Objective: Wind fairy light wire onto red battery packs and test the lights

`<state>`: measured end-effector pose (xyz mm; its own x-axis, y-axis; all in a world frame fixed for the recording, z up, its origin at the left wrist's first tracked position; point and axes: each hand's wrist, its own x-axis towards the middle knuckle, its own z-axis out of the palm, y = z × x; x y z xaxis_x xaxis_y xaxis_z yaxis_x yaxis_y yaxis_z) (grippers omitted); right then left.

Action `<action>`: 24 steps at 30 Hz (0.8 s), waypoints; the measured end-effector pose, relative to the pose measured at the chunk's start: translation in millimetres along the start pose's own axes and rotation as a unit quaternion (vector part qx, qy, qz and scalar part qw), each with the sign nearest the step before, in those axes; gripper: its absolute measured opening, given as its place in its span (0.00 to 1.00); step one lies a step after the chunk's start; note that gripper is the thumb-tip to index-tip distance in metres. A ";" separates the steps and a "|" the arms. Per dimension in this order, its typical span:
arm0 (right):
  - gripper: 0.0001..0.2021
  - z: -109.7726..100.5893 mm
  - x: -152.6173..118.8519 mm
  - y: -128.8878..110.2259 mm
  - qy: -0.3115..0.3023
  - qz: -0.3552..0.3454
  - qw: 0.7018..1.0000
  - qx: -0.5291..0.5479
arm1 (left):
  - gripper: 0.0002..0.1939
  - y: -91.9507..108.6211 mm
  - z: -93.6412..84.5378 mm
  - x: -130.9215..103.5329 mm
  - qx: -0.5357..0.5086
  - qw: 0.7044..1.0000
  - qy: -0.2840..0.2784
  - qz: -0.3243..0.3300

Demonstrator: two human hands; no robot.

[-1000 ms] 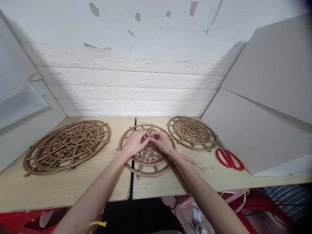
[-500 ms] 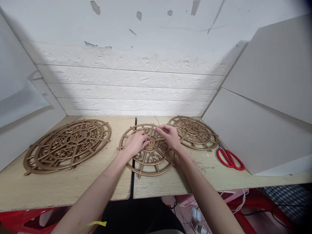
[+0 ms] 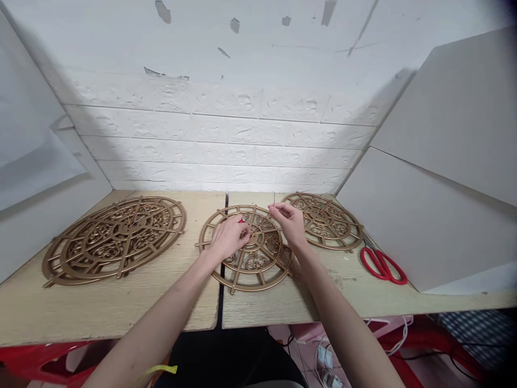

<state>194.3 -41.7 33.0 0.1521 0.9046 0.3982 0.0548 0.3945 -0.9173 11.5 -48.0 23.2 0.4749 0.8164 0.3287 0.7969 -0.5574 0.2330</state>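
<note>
A round gold openwork panel (image 3: 255, 262), with spokes and scrollwork, lies flat in the middle, across the gap between two tabletops. My left hand (image 3: 230, 237) rests over its left half, fingers curled and fingertips closed near the hub. A small red thing (image 3: 241, 220) peeks out by those fingers; its kind is unclear. Above the panel's upper right, my right hand (image 3: 290, 222) pinches a thin dark wire (image 3: 263, 220). The wire runs taut from the hub beside my left fingertips up to my right, its free end pointing upward.
More gold panels (image 3: 117, 242) lie stacked on the left, with thin wires at their centre. Another gold panel (image 3: 327, 223) lies at the right, close to red-handled scissors (image 3: 382, 264). White boards (image 3: 444, 215) flank the table before a white brick-pattern wall (image 3: 226, 134).
My right hand has moved slightly right, drawing the wire out longer and straighter from the hub. My left hand stays at the hub, and the red thing shows more clearly.
</note>
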 end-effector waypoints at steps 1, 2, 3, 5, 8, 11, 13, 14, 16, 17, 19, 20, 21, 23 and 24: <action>0.12 -0.4 0.1 0.5 0.000 0.002 1.000 0.004 | 0.06 0.4 0.5 0.2 -0.012 1.000 0.004 -0.012; 0.12 -0.7 0.2 1.0 0.000 0.003 1.000 0.007 | 0.05 0.6 0.9 0.6 -0.023 0.999 0.007 -0.024; 0.12 -1.0 0.4 1.4 0.001 0.005 1.000 0.009 | 0.04 0.7 1.2 0.9 -0.031 0.999 0.011 -0.033; 0.12 -1.3 0.6 1.9 0.002 0.008 1.000 0.006 | 0.03 0.6 1.4 1.4 -0.041 0.998 0.020 -0.045; 0.12 -1.4 0.8 1.2 0.006 0.012 1.000 -0.007 | 0.04 0.3 0.7 1.4 -0.052 0.997 0.029 -0.057; 0.14 -1.4 0.8 -0.3 0.005 0.017 1.000 -0.020 | 0.04 0.9 -1.3 0.8 -0.068 0.995 0.034 -0.059; 0.14 -1.2 0.7 -0.4 -0.002 0.021 0.999 -0.025 | 0.04 1.9 -3.4 0.6 -0.079 0.994 0.038 -0.061; 0.14 -1.1 0.7 0.1 -0.006 0.023 0.999 -0.026 | 0.04 2.4 -4.5 0.5 -0.087 0.993 0.040 -0.064; 0.14 -0.9 0.8 2.3 -0.016 0.030 0.999 -0.027 | 0.05 3.3 -6.9 0.6 -0.109 0.990 0.048 -0.070; 0.14 -0.8 1.0 3.9 -0.020 0.035 0.999 -0.025 | 0.05 3.4 -7.9 0.8 -0.122 0.989 0.054 -0.071; 0.14 -0.9 1.4 7.1 -0.027 0.043 0.999 -0.017 | 0.05 3.2 -9.4 1.5 -0.147 0.984 0.070 -0.070; 0.15 -1.1 1.7 8.5 -0.029 0.042 0.999 -0.012 | 0.05 2.7 -9.8 1.9 -0.160 0.982 0.079 -0.069; 0.16 -1.4 1.9 9.5 -0.027 0.038 0.999 -0.008 | 0.04 2.0 -9.9 2.3 -0.173 0.979 0.087 -0.068; 0.19 -1.8 2.1 10.0 -0.015 0.018 1.000 -0.005 | 0.04 0.4 -9.6 3.2 -0.200 0.972 0.105 -0.067; 0.19 -1.7 1.8 9.5 -0.008 0.004 1.000 -0.007 | 0.03 -0.4 -9.3 3.6 -0.214 0.968 0.115 -0.065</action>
<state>196.8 -36.6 25.1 0.1373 0.9102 0.3907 0.0682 0.3848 -0.9205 9.4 -46.2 32.8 0.2454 0.8564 0.4543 0.5934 -0.5033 0.6281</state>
